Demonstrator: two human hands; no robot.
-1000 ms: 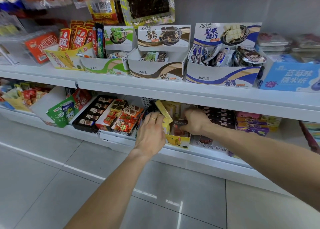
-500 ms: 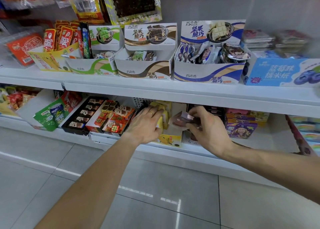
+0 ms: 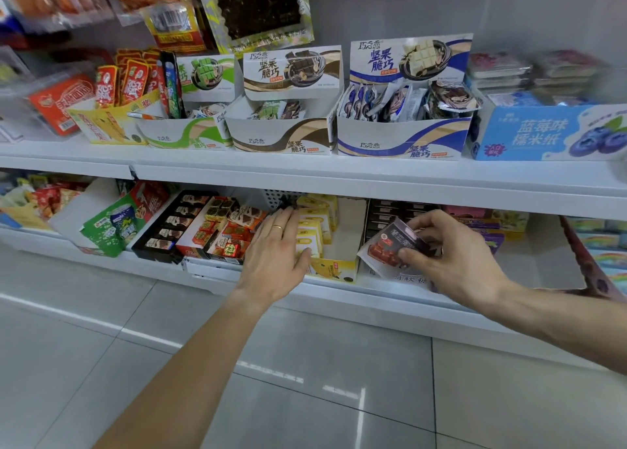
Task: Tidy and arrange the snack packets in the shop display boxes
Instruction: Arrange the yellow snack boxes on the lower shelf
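Right hand grip pinches a dark snack packet; left hand (ring on) lies flat, released, against yellow packets.

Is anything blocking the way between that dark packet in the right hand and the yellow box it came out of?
Nothing visible blocks it. The right hand pinches the dark packet just right of the yellow display box, whose right half is open. The left hand rests on the yellow packets at its left side.

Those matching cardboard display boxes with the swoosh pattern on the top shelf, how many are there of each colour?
Green swoosh box: 1
Brown swoosh box: 1
Blue swoosh box: 1
Total: 3
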